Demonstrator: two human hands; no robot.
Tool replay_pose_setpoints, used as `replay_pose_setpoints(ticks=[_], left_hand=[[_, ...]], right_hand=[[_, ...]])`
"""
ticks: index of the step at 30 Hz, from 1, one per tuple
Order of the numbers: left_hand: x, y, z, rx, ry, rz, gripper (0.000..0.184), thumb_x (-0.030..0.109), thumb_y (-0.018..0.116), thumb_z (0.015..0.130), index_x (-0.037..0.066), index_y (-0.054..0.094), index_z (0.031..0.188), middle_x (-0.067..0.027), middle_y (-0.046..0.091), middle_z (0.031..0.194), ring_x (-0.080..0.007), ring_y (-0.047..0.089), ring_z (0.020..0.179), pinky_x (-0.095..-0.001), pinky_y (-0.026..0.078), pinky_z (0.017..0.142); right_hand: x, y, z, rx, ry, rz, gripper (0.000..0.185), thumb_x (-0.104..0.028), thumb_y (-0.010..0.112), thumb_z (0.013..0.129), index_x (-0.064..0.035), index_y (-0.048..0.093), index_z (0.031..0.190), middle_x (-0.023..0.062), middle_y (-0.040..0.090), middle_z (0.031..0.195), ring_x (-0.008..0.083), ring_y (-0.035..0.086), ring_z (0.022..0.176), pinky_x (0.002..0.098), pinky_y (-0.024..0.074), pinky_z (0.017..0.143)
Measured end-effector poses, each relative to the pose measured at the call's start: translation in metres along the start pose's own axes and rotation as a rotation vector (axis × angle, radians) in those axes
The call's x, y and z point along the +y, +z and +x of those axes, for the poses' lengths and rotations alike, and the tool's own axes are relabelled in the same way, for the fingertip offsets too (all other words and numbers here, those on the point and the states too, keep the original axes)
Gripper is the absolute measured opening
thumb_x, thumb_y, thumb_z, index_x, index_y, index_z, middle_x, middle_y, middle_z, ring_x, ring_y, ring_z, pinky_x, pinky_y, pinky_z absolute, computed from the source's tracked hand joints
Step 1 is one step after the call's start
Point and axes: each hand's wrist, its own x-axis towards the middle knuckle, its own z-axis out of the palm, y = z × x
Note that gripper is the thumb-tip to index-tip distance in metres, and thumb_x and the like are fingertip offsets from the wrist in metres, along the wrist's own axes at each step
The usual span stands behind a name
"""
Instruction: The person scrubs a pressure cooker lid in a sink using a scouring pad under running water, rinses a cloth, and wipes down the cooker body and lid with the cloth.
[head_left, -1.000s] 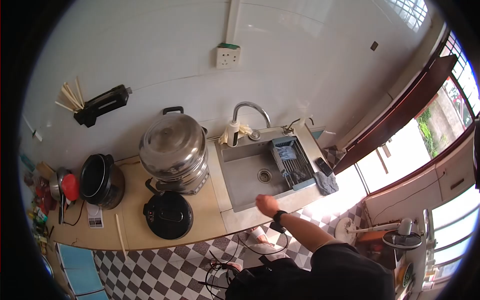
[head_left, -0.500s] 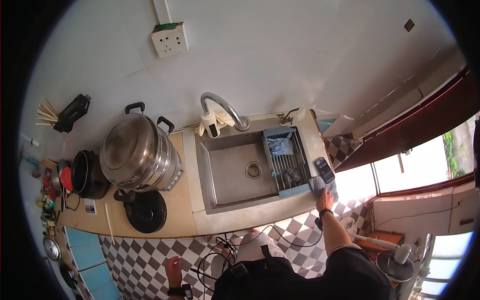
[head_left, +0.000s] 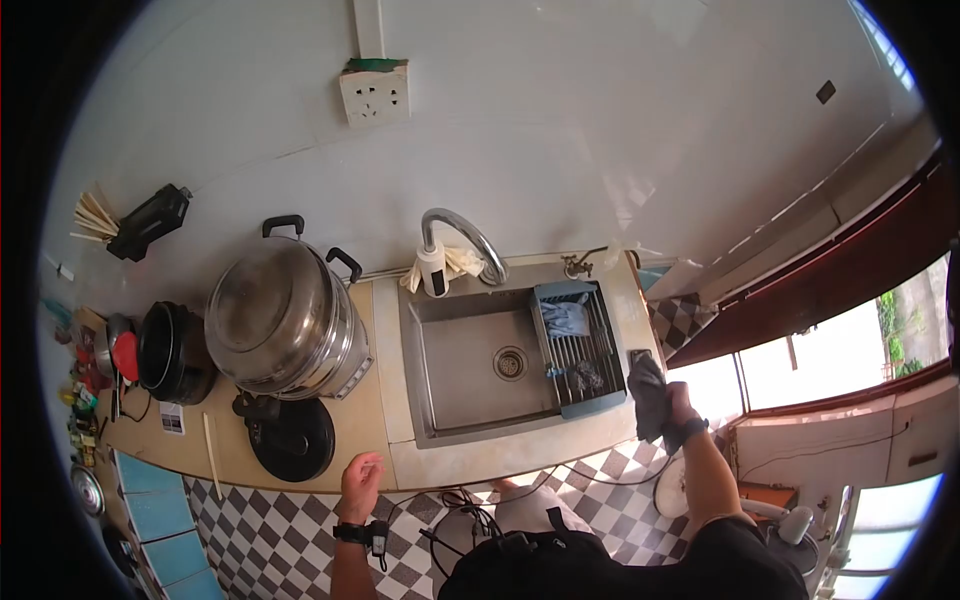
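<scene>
My right hand (head_left: 682, 405) is closed on a dark grey cloth (head_left: 650, 397), which hangs bunched beside the right end of the counter and hides most of the phone behind it. Over the counter's front edge, my left hand (head_left: 362, 482) has its fingers loosely extended and holds nothing. It is nearest to the round black lid (head_left: 291, 440). Between the hands lies the steel sink (head_left: 470, 365). A drying rack (head_left: 594, 409) sits in the sink's right side, with a blue cloth (head_left: 565, 318) and a scouring pad (head_left: 585, 376) in it.
A large steel steamer pot (head_left: 275, 315) stands left of the sink, with a black pot (head_left: 170, 350) further left. The faucet (head_left: 465, 225) arches behind the sink. Black cables (head_left: 470, 510) hang before my body. A fan (head_left: 795, 525) stands at the lower right.
My right hand has taken hold of the grey cloth and lifted it from the counter corner. My left hand has come into view and risen to the counter's front edge. The view has shifted.
</scene>
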Motion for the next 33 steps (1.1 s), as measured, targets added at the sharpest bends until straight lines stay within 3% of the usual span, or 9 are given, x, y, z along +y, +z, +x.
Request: replay_pose_setpoints(ticks=[3,7,11,15,17,19,24,26,33], left_hand=[[0.038,0.035,0.043,-0.161,-0.016,-0.044,0.025,0.007,0.062,0.104,-0.001,0.063,0.128,-0.0097,0.072,0.117,-0.0188,0.072,0.101,-0.0307,0.057,0.09],[0.054,0.09,0.113,-0.511,-0.183,-0.184,0.047,0.027,0.066,0.106,0.001,0.055,0.144,-0.0134,0.067,0.135,-0.023,0.069,0.116,-0.0356,0.057,0.095],[0.078,0.159,0.162,-0.503,-0.484,-0.841,0.056,0.044,0.065,0.105,0.005,0.053,0.142,-0.0093,0.065,0.137,-0.0288,0.066,0.121,-0.0457,0.056,0.1],[0.056,0.191,0.198,-0.193,-0.385,-0.854,0.027,0.025,0.069,0.1,0.008,0.067,0.121,-0.0066,0.075,0.108,-0.0231,0.075,0.095,-0.0411,0.06,0.088],[0.04,0.186,0.2,-0.152,-0.415,-0.782,0.029,0.02,0.07,0.097,0.006,0.067,0.122,-0.008,0.075,0.112,-0.0237,0.074,0.099,-0.0409,0.06,0.089],[0.027,0.18,0.201,-0.121,-0.454,-0.753,0.031,0.019,0.072,0.097,0.005,0.067,0.124,-0.0084,0.075,0.113,-0.0239,0.074,0.1,-0.0416,0.06,0.089],[0.016,0.167,0.198,-0.157,-0.488,-0.941,0.039,0.029,0.071,0.1,0.004,0.066,0.13,-0.0081,0.075,0.115,-0.0207,0.073,0.102,-0.0382,0.059,0.092],[0.028,0.169,0.201,-0.188,-0.485,-0.996,0.047,0.042,0.063,0.106,0.004,0.065,0.133,-0.0087,0.075,0.119,-0.0208,0.073,0.108,-0.0393,0.058,0.096],[0.016,0.226,0.227,-0.339,-0.482,-0.861,0.054,0.049,0.054,0.109,0.003,0.062,0.138,-0.0054,0.073,0.122,-0.0167,0.07,0.106,-0.0347,0.055,0.097]], right_hand=[[0.004,0.076,0.017,-0.05,0.073,-0.037,0.021,-0.028,0.061,0.085,-0.0084,0.066,0.091,0.0121,0.069,0.09,0.0304,0.07,0.096,0.0458,0.0567,0.088],[0.01,0.214,0.007,-0.37,-0.97,-0.898,0.025,-0.016,0.067,0.093,-0.0021,0.067,0.113,0.0105,0.071,0.104,0.0254,0.069,0.104,0.0425,0.0559,0.092],[0.022,0.326,0.023,-0.65,0.016,-0.466,0.04,-0.023,0.065,0.102,0.0018,0.064,0.134,0.0129,0.073,0.117,0.0175,0.069,0.109,0.0297,0.0564,0.089],[0.028,0.385,0.086,-0.5,-0.366,-1.019,0.048,-0.018,0.065,0.099,0.0049,0.058,0.14,0.0175,0.07,0.126,0.0266,0.068,0.117,0.0358,0.0558,0.096],[0.035,0.416,0.118,-0.325,-1.184,-1.168,0.064,-0.009,0.062,0.089,0.0094,0.047,0.148,0.0299,0.049,0.153,0.043,0.048,0.142,0.0486,0.0417,0.118],[0.023,0.447,0.136,-0.18,-1.405,-1.255,0.065,-0.003,0.057,0.086,0.0128,0.044,0.148,0.0325,0.045,0.155,0.0468,0.04,0.148,0.0487,0.0343,0.124],[0.04,0.446,0.155,-0.112,-1.405,-1.334,0.063,-0.004,0.056,0.085,0.0177,0.046,0.143,0.0319,0.047,0.153,0.0452,0.038,0.149,0.0489,0.0294,0.127],[0.062,0.417,0.162,-0.401,-0.846,-1.875,0.058,-0.005,0.059,0.085,0.0118,0.054,0.141,0.0303,0.056,0.145,0.0429,0.043,0.147,0.0468,0.0329,0.125],[0.095,0.346,0.089,-0.207,-0.331,-0.589,0.045,-0.032,0.064,0.103,-0.001,0.064,0.136,0.0182,0.068,0.135,0.0325,0.063,0.13,0.0378,0.048,0.108]])
